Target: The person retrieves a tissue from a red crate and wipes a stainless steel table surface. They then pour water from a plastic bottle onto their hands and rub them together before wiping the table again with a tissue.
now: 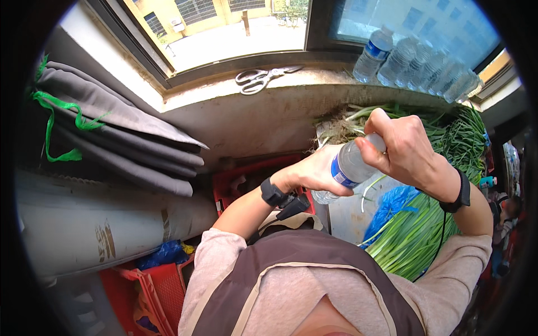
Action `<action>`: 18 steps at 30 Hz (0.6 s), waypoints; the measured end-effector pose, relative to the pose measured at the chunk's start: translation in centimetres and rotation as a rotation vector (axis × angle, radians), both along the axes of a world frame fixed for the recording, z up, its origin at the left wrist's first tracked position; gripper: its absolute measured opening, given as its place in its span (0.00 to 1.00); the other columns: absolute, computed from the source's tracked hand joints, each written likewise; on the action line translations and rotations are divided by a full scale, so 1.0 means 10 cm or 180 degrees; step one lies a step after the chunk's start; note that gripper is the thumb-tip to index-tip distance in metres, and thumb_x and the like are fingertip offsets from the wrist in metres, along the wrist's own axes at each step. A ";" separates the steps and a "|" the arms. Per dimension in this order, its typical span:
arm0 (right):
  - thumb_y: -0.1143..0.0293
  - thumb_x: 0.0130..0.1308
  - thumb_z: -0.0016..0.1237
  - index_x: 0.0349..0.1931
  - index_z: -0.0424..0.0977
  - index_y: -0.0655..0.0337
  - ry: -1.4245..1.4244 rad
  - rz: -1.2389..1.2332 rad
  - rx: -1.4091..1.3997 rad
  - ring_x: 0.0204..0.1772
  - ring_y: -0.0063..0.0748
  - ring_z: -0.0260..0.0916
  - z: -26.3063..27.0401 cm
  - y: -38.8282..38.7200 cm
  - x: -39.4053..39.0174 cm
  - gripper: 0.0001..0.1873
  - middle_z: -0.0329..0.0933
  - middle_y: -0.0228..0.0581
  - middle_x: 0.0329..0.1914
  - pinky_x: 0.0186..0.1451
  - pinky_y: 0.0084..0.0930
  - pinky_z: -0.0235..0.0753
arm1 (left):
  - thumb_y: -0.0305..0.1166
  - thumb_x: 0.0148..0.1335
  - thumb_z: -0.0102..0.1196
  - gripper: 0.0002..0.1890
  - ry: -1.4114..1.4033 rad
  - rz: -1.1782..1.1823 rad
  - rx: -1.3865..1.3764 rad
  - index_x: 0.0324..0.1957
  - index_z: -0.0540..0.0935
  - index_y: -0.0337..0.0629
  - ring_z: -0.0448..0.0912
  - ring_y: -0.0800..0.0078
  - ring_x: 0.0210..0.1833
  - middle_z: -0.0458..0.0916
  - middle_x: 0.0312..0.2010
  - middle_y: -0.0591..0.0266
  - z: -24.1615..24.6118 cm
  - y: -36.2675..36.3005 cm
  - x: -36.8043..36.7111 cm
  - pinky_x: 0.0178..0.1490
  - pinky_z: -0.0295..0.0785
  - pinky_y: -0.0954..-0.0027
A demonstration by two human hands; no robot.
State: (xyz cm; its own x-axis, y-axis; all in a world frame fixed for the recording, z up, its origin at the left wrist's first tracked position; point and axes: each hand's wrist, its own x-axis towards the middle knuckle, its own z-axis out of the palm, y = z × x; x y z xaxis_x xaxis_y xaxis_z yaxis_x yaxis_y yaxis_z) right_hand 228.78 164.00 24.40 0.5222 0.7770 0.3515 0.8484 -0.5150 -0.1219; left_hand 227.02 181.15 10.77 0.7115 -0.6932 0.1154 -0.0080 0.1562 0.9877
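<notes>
A clear plastic water bottle (357,161) with a blue label is tilted in front of my chest. My left hand (321,170) wraps around its lower body, thumb across the label side. At the bottle's upper end, my right hand (399,145) closes its fingers over the neck; whether a cap is there is hidden by the fingers. Bundles of green onions (412,239) lie below and beside my right arm, partly wrapped in a blue plastic bag (386,210). More green onions with roots (336,130) lie behind the bottle.
Scissors (262,78) rest on the windowsill (319,77), with several water bottles (395,59) lined up to their right. Grey cloth (117,122) tied with green string hangs at left. Red plastic crates (157,294) stand low at left and behind my left wrist.
</notes>
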 end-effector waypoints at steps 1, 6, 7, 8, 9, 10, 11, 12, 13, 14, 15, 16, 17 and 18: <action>0.63 0.58 0.53 0.29 0.66 0.63 0.0078 -0.0160 0.0047 0.19 0.48 0.71 -0.02 0.07 0.06 0.13 0.69 0.45 0.14 0.21 0.36 0.69 | 0.30 0.36 0.69 0.29 -0.0143 0.0327 -0.0091 0.46 0.74 0.39 0.75 0.76 0.38 0.78 0.36 0.63 0.00 0.05 0.04 0.45 0.72 0.71; 0.64 0.55 0.56 0.26 0.66 0.61 0.0241 0.0183 0.0150 0.17 0.46 0.70 -0.01 0.50 0.37 0.14 0.67 0.43 0.12 0.20 0.34 0.68 | 0.28 0.33 0.68 0.27 -0.0276 0.0544 -0.0052 0.40 0.74 0.38 0.74 0.75 0.35 0.77 0.34 0.63 0.01 0.47 0.31 0.43 0.72 0.70; 0.65 0.54 0.57 0.25 0.66 0.61 0.0268 0.0384 0.0143 0.16 0.45 0.69 0.00 0.60 0.41 0.14 0.65 0.42 0.11 0.19 0.33 0.68 | 0.28 0.32 0.68 0.27 -0.0308 0.0306 -0.0015 0.40 0.74 0.39 0.73 0.77 0.35 0.77 0.33 0.64 0.00 0.61 0.37 0.43 0.72 0.71; 0.65 0.52 0.58 0.23 0.66 0.60 0.0255 0.0514 0.0136 0.14 0.42 0.67 0.01 0.70 0.46 0.14 0.63 0.39 0.10 0.18 0.32 0.67 | 0.28 0.33 0.68 0.26 -0.0074 0.0031 -0.0132 0.40 0.74 0.39 0.73 0.77 0.35 0.77 0.32 0.65 0.00 0.73 0.44 0.42 0.71 0.71; 0.65 0.51 0.58 0.23 0.65 0.60 0.0171 0.0599 0.0119 0.14 0.41 0.66 0.01 0.81 0.52 0.14 0.62 0.38 0.10 0.18 0.33 0.66 | 0.28 0.33 0.68 0.26 0.0098 -0.0251 -0.0316 0.40 0.75 0.39 0.73 0.78 0.34 0.78 0.32 0.66 -0.01 0.85 0.52 0.42 0.71 0.72; 0.65 0.51 0.58 0.23 0.65 0.60 0.0196 0.0689 0.0094 0.13 0.40 0.65 0.02 0.92 0.58 0.14 0.62 0.38 0.10 0.17 0.33 0.66 | 0.28 0.33 0.68 0.26 -0.0123 -0.0255 -0.0237 0.40 0.75 0.39 0.73 0.79 0.34 0.78 0.32 0.66 -0.01 0.95 0.62 0.42 0.71 0.72; 0.65 0.51 0.58 0.23 0.65 0.60 0.0266 0.0759 0.0033 0.13 0.40 0.65 0.01 1.02 0.64 0.14 0.61 0.38 0.09 0.17 0.32 0.65 | 0.28 0.34 0.68 0.25 -0.0087 -0.0422 -0.0052 0.40 0.75 0.40 0.73 0.79 0.34 0.78 0.32 0.67 -0.03 1.08 0.72 0.42 0.71 0.72; 0.65 0.51 0.58 0.22 0.64 0.60 0.0230 0.0823 -0.0031 0.12 0.39 0.64 -0.01 1.12 0.70 0.15 0.60 0.37 0.09 0.17 0.32 0.65 | 0.28 0.34 0.68 0.28 -0.0083 -0.0589 -0.0063 0.44 0.75 0.40 0.73 0.79 0.37 0.78 0.34 0.66 -0.05 1.18 0.81 0.44 0.71 0.72; 0.63 0.53 0.57 0.22 0.65 0.60 0.0298 0.0728 -0.0057 0.12 0.39 0.64 -0.02 1.21 0.73 0.15 0.60 0.37 0.09 0.17 0.33 0.65 | 0.29 0.35 0.68 0.32 -0.0105 -0.0772 -0.0134 0.48 0.74 0.40 0.74 0.78 0.39 0.78 0.37 0.65 -0.07 1.26 0.89 0.46 0.72 0.72; 0.63 0.54 0.56 0.23 0.65 0.60 0.0170 0.0564 -0.0111 0.13 0.40 0.65 -0.04 1.28 0.79 0.15 0.61 0.38 0.09 0.18 0.33 0.66 | 0.29 0.35 0.68 0.32 -0.0130 -0.0481 -0.0104 0.48 0.74 0.40 0.74 0.78 0.39 0.78 0.37 0.65 -0.08 1.31 0.94 0.46 0.72 0.71; 0.62 0.56 0.55 0.24 0.65 0.61 0.0096 0.0335 -0.0214 0.14 0.41 0.66 -0.05 1.34 0.82 0.15 0.62 0.38 0.09 0.18 0.34 0.66 | 0.29 0.35 0.68 0.32 -0.0161 -0.0223 -0.0119 0.48 0.74 0.39 0.75 0.78 0.39 0.78 0.37 0.65 -0.09 1.33 0.95 0.46 0.72 0.71; 0.62 0.57 0.54 0.25 0.65 0.61 -0.0062 0.0068 -0.0158 0.15 0.41 0.67 -0.06 1.38 0.86 0.15 0.63 0.39 0.10 0.19 0.34 0.67 | 0.29 0.35 0.68 0.32 -0.0088 0.0017 0.0046 0.48 0.74 0.39 0.75 0.78 0.40 0.78 0.38 0.65 -0.09 1.33 0.96 0.46 0.72 0.71; 0.62 0.58 0.54 0.25 0.65 0.61 -0.0149 -0.0271 -0.0193 0.16 0.42 0.69 -0.07 1.41 0.90 0.14 0.64 0.40 0.10 0.20 0.34 0.67 | 0.29 0.36 0.69 0.30 -0.0051 0.0406 -0.0078 0.47 0.73 0.38 0.75 0.75 0.39 0.78 0.37 0.63 -0.09 1.31 0.95 0.46 0.72 0.70; 0.62 0.59 0.53 0.27 0.66 0.61 -0.0183 -0.0437 -0.0171 0.17 0.42 0.71 -0.07 1.43 0.93 0.14 0.67 0.41 0.12 0.21 0.35 0.68 | 0.29 0.37 0.69 0.30 -0.0231 0.0823 -0.0014 0.47 0.73 0.38 0.76 0.74 0.39 0.78 0.37 0.62 -0.08 1.27 0.92 0.46 0.72 0.69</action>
State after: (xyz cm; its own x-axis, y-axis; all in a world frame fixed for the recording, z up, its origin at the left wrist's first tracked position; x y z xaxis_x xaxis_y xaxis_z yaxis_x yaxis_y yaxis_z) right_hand 238.04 178.29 23.65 0.6050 0.7182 0.3438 0.7744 -0.6311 -0.0445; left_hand 236.23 193.85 9.99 0.8546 -0.4889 0.1751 -0.1189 0.1440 0.9824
